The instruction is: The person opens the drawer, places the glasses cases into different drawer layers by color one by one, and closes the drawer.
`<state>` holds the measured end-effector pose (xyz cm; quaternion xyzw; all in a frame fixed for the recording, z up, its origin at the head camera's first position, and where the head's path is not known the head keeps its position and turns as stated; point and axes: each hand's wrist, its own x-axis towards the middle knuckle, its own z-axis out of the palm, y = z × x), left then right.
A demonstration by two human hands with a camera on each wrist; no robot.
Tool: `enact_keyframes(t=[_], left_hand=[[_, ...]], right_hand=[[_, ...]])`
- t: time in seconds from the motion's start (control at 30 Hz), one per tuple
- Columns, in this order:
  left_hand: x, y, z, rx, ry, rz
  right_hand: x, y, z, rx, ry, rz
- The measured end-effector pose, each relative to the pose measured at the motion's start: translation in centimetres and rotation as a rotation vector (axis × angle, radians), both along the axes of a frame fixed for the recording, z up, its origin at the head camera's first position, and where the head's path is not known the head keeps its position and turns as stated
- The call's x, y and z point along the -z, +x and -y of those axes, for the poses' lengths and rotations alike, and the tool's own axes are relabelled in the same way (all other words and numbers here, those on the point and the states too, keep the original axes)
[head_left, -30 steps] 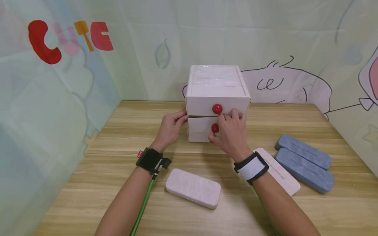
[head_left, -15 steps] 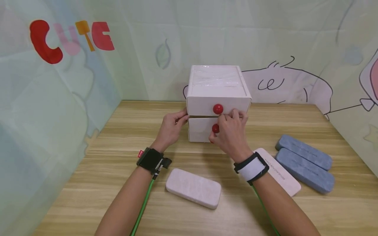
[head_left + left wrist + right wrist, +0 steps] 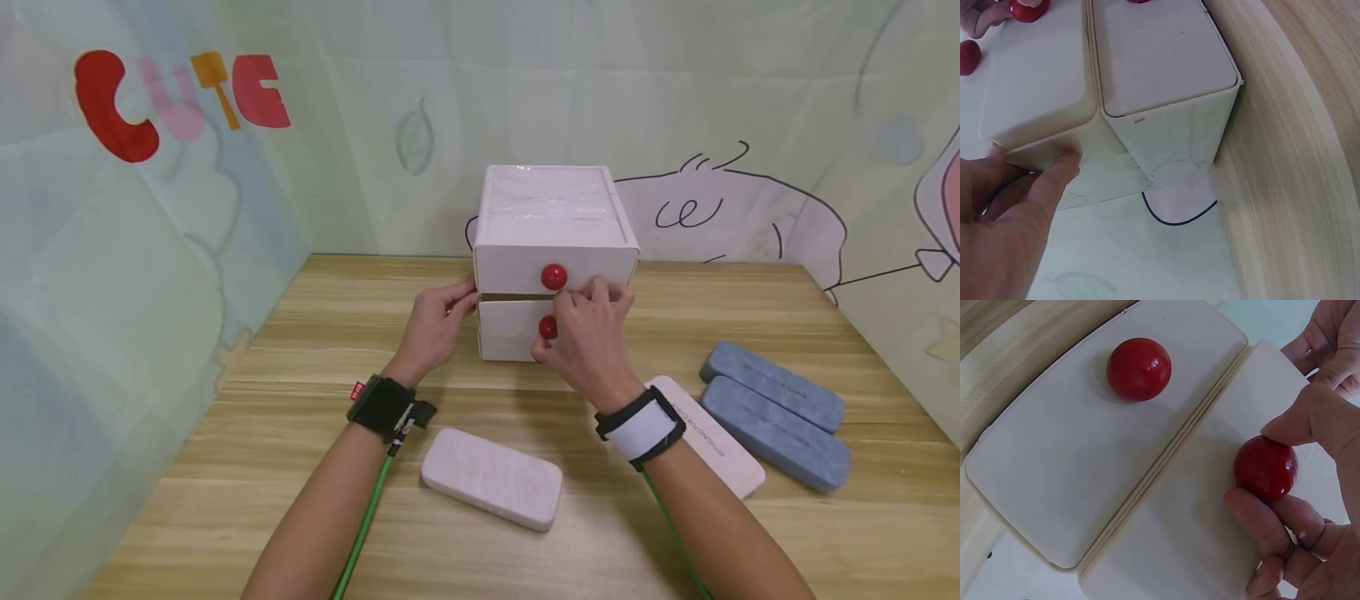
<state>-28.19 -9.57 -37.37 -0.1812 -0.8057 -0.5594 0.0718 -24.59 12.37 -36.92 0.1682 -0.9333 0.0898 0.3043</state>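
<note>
In the head view a white drawer cabinet with red knobs stands at the back of the table. My right hand pinches the red knob of a lower drawer between thumb and fingers. Under the top knob is a dark gap. The left wrist view shows the drawer front standing slightly out from its housing. My left hand grips the cabinet's left side by that gap, thumb and fingertips against its edge. The bottom drawer's knob is untouched in the right wrist view.
A pale pink glasses case lies in front of the cabinet. Another pale case sits partly behind my right wrist, beside two blue cases. A printed cloth backdrop encloses the wooden table.
Hardly anything differs: the hands keep their places on the cabinet, and the right fingers shift very slightly. The cases lie where they were.
</note>
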Motion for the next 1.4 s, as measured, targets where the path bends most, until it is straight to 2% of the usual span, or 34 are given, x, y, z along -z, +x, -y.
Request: enact_keyframes(t=[0.47,0.93,1.4], left_hand=[[0.2,-0.2,0.0,-0.007,-0.013,0.005],[0.2,-0.1,0.1,-0.017,-0.028,0.004],[0.2,-0.1,0.0,-0.019,-0.030,0.000]], right_hand=[[0.0,0.6,0.4,0.044,0.015,0.008],[-0.3,1.2,0.7,0.041,-0.015,0.057],[-0.5,1.5,0.8,0.064,0.019,0.070]])
